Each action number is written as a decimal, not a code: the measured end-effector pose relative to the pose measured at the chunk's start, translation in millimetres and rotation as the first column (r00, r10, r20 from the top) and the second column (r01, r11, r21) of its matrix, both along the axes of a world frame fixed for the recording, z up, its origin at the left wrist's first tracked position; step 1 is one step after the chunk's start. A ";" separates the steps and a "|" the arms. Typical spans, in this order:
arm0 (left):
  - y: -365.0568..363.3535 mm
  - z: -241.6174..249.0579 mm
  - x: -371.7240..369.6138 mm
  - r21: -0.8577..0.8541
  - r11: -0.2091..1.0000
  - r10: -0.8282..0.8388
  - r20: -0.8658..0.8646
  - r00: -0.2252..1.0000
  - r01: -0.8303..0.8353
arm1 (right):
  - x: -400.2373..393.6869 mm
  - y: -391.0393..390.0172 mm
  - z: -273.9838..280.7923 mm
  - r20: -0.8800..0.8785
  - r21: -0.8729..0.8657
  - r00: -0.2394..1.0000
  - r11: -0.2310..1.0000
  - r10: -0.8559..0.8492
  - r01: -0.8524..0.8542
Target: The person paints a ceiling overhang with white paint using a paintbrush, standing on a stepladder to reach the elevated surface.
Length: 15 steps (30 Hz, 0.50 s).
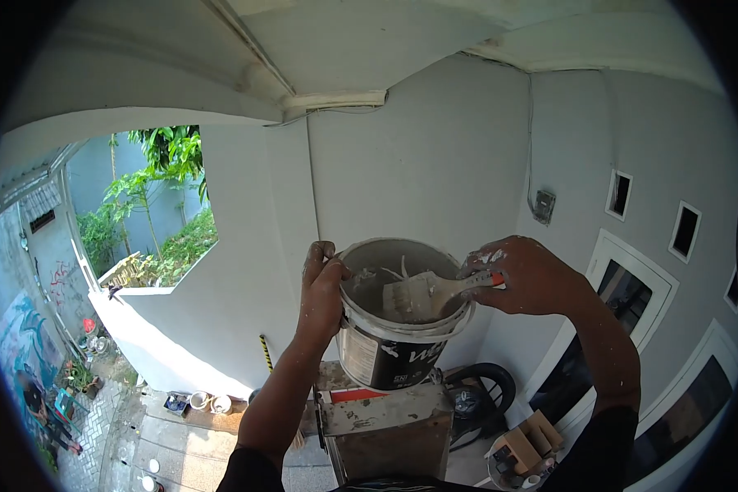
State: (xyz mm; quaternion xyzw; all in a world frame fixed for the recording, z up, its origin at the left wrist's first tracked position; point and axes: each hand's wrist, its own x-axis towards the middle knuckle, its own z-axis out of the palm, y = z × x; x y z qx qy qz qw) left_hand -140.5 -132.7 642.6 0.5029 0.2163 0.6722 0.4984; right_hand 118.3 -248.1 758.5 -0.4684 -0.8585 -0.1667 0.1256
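Note:
A paint bucket [389, 357] with a black and white label and a pale, smeared rim is at the centre, above a ladder top [385, 414]. My left hand [323, 287] grips the bucket's left rim, fingers wrapped round the edge. At the right rim, my right hand [521, 275] is closed on the handle of a wide paintbrush [418, 297]. The brush lies tilted over the bucket's opening, its pale bristles inside the mouth. Paint specks mark both hands. How much paint the bucket holds is hard to tell.
Grey walls [418, 164] rise ahead, with a wall box [543, 207] at right. White-framed doors [623, 303] stand on the right. Below are a cardboard box [525, 443], a black tyre [496, 389] and small white buckets [220, 404]. A person [37, 402] sits far lower left.

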 end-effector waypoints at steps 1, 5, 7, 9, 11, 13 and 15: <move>-1.9 8.9 -1.4 -0.025 0.999 -0.024 0.011 1.000 0.025 | -4.7 -1.4 6.6 0.014 -0.083 0.999 0.996 -0.043 0.044; 4.9 45.8 -16.9 -0.106 0.993 -0.049 0.038 0.998 0.052 | -13.6 7.2 27.4 -0.014 -0.015 0.996 0.996 0.085 -0.085; 33.5 57.8 -34.7 -0.054 0.996 -0.064 0.024 0.998 0.065 | -24.6 13.1 43.5 -0.032 -0.005 0.990 0.991 0.136 -0.136; 43.7 76.5 -52.1 -0.039 0.989 -0.142 0.034 0.989 0.143 | -37.8 16.9 57.9 -0.179 0.046 0.967 0.983 0.182 -0.177; 42.7 103.0 -68.3 -0.057 0.983 -0.170 0.068 0.983 0.174 | -51.0 25.1 72.4 -0.252 0.075 0.944 0.977 0.212 -0.199; 37.2 126.9 -86.4 -0.040 0.983 -0.171 0.156 0.973 0.179 | -65.7 36.1 87.3 -0.325 0.100 0.914 0.970 0.242 -0.221; 48.6 148.3 -108.0 -0.020 0.992 -0.123 0.143 0.982 0.127 | -78.2 49.7 102.8 -0.361 0.173 0.884 0.953 0.296 -0.248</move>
